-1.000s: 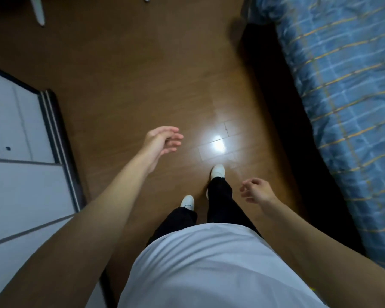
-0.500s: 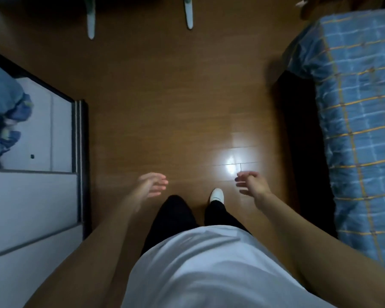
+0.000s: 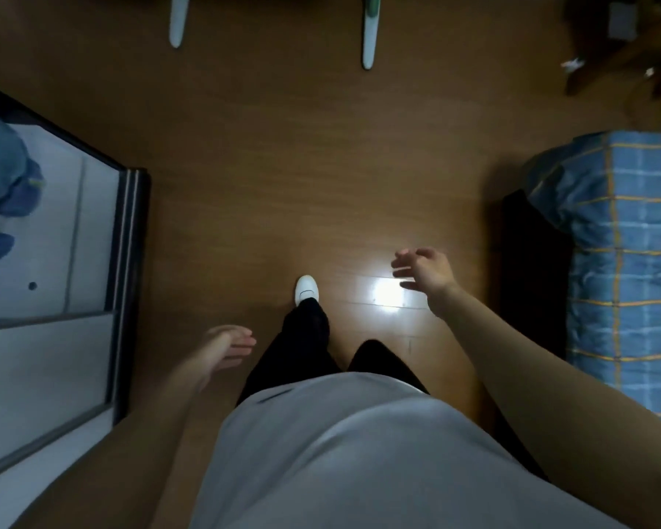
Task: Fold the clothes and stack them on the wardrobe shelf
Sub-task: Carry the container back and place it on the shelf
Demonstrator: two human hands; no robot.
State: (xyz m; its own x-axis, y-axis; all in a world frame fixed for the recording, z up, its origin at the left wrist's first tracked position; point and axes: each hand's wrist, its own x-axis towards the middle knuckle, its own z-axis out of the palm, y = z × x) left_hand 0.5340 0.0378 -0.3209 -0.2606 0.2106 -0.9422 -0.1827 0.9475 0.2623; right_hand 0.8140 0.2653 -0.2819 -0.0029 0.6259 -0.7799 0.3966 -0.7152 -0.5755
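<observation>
Two bare hands hang over the brown wooden floor (image 3: 268, 177), and neither holds anything: the left hand (image 3: 228, 347) is smeared by motion blur, fingers loosely spread beside the black trouser leg, and the right hand (image 3: 426, 271) is open with fingers slack above a bright glare on the boards. Only one white shoe (image 3: 307, 289) shows; the other foot is hidden under the pale shirt (image 3: 359, 452) that fills the bottom of the view. At the left edge the white wardrobe (image 3: 46, 337) is cut off, and the blue clothes (image 3: 4, 196) lying on its shelf are only partly in frame, too blurred to tell whether they are folded. The bed with a blue checked cover (image 3: 626, 261) is cropped at the right, with a dark gap beside it. Two pale green-and-white legs (image 3: 370, 36) enter from the top edge, and what they belong to cannot be told. Dim clutter in the top right corner cannot be made out. Compared with half a second ago, the right hand has swung forward and the left has dropped back, the opposite foot now leads, more of the blue clothes shows, and the bed's end sits lower in view.
</observation>
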